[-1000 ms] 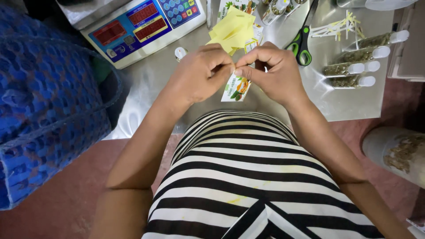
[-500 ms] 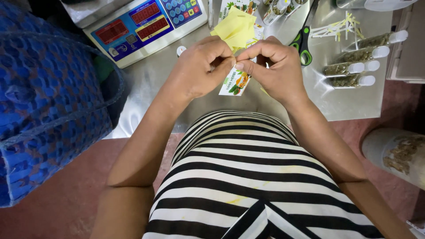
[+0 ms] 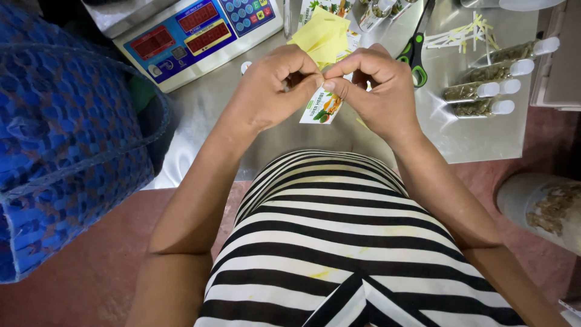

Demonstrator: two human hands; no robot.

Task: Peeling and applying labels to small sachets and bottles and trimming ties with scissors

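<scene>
My left hand (image 3: 275,88) and my right hand (image 3: 375,91) meet over the steel table (image 3: 466,136), fingertips pinched together on the top edge of a small white printed label (image 3: 324,108) with a green and orange picture. The label hangs down between the two hands. Just behind the hands lies a stack of yellow paper slips (image 3: 321,33). Green-handled scissors (image 3: 414,51) rest to the right of my right hand.
A digital weighing scale (image 3: 193,33) with red displays sits at the back left. Several clear tubes of dried herbs with white caps (image 3: 484,91) lie at the right, near thin paper strips (image 3: 463,33). A blue woven bag (image 3: 60,145) stands left; a container of dried material (image 3: 544,209) is on the floor right.
Both hands stayed pinched on the label; the label hangs slightly lower and more upright between the fingers than a second ago.
</scene>
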